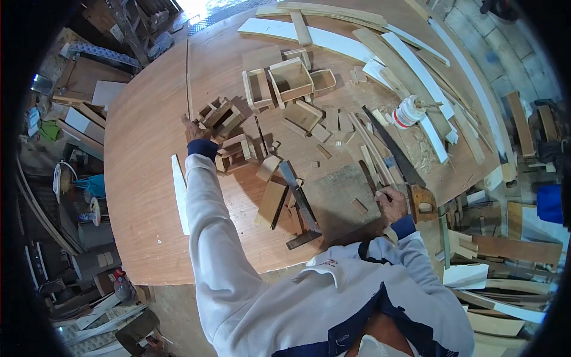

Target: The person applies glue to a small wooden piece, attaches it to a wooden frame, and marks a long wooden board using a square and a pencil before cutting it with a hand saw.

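My left hand [192,129] is stretched far out to the left and rests against a small open wooden box frame [221,116], fingers apart. A second small frame [233,153] lies just beside it. My right hand [391,203] sits with curled fingers on a dark grey board [336,196], next to the wooden handle [423,204] of a hand saw [389,146]. What the fingers hold, if anything, is hidden. A metal try square [300,205] lies between my arms.
The round plywood table [143,178] carries several open wooden boxes [290,79], offcuts and long strips [410,59] at the back right. A white glue bottle [408,112] stands by the saw. Scrap wood fills the floor on both sides.
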`<state>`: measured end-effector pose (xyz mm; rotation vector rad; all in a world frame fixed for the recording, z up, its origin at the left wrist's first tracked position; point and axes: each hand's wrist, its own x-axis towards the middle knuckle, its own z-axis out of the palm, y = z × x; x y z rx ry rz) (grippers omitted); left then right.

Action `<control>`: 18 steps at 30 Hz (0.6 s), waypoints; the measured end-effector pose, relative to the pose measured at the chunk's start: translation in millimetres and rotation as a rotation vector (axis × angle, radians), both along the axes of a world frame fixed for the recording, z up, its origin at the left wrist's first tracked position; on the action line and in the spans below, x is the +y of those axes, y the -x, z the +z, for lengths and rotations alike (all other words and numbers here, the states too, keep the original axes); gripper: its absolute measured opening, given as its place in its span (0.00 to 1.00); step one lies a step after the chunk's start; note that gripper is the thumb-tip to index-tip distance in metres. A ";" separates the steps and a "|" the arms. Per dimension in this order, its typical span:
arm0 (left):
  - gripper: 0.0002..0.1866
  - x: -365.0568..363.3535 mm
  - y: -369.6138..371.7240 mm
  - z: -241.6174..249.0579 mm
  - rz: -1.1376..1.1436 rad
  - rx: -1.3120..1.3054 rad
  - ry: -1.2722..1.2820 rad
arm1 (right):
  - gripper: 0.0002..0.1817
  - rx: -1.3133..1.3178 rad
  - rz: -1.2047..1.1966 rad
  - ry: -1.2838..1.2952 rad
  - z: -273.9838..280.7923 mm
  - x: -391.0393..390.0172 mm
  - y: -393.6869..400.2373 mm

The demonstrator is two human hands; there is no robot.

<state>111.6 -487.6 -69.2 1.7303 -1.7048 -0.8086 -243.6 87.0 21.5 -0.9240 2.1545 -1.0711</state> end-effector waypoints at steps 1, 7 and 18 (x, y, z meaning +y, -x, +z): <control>0.57 13.3 6.3 19.5 0.010 0.006 -0.043 | 0.07 0.008 0.004 0.011 -4.4 0.5 1.2; 0.58 -6.4 -6.5 -3.1 -0.025 0.139 -0.098 | 0.08 0.014 -0.004 0.005 -1.2 0.6 0.6; 0.63 58.4 23.3 84.5 -0.040 -0.173 -0.008 | 0.08 0.008 0.001 -0.024 -5.6 1.4 2.8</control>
